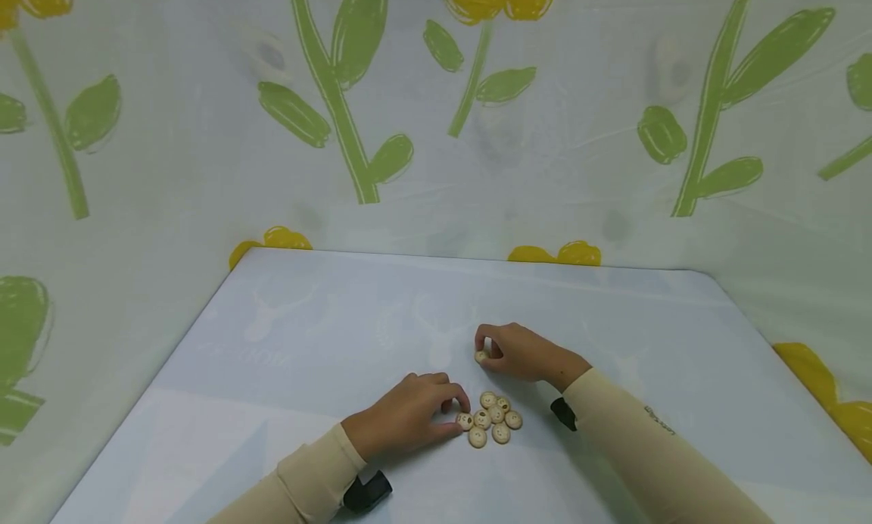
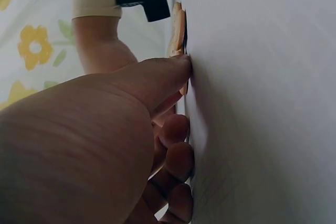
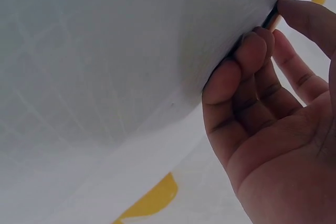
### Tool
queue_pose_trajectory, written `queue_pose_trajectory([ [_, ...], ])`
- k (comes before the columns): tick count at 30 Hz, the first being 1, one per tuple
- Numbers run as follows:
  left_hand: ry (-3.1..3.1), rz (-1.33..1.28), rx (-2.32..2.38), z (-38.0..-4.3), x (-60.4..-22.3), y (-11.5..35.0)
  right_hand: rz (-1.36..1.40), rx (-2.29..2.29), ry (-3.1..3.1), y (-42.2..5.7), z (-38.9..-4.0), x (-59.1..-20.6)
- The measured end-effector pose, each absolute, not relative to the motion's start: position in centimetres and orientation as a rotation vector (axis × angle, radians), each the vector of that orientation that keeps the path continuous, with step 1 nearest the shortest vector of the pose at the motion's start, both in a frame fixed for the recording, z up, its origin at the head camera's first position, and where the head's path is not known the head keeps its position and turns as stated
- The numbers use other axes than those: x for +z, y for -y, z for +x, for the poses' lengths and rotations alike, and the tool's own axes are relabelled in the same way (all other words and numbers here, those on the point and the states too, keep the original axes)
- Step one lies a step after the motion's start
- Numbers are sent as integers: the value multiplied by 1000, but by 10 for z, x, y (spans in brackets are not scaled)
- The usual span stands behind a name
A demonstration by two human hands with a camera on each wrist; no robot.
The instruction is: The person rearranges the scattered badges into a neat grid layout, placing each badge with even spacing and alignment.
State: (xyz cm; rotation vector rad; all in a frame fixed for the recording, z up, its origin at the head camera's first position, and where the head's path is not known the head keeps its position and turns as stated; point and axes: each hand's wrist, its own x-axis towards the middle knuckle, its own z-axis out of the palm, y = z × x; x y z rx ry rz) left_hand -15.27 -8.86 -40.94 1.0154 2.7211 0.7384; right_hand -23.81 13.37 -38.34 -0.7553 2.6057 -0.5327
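Left hand point(image 1: 413, 413): thumb and index finger are forming a narrow gap and pinching the left disc point(image 1: 465, 421) by its rim; a loose cluster of discs point(image 1: 496, 415) is lying just to the right of these fingertips. Right hand point(image 1: 527, 352): thumb and index finger are pinching the right disc point(image 1: 481, 355), the remaining fingers curling towards the palm; the cluster is lying on the near side of these fingers, a little apart. Whether the right disc is touching the worktop point(image 1: 327, 304) below the fingers is not showing clearly.

For sound handling, in this reviewer's judgement, both grips should be staying light and on the rims. The left fingers should be sliding their disc flat, as tilting could be nudging the neighbours beside the fingertips. The right fingers should be levelling theirs before letting go, a smooth surface probably favouring skids.

Materials: the discs are appearing wooden, pale, round and flat, bearing dark face marks. Beneath the fingers, the worktop is presenting a smooth, faintly patterned finish; beige sleeves point(image 1: 309, 471) are covering the arms behind them
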Motion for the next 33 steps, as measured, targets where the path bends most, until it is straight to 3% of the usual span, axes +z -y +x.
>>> queue_pose_trajectory([
  [33, -2735, 1016, 725, -150, -415, 90, -655, -706, -2556, -148, -228, -392],
])
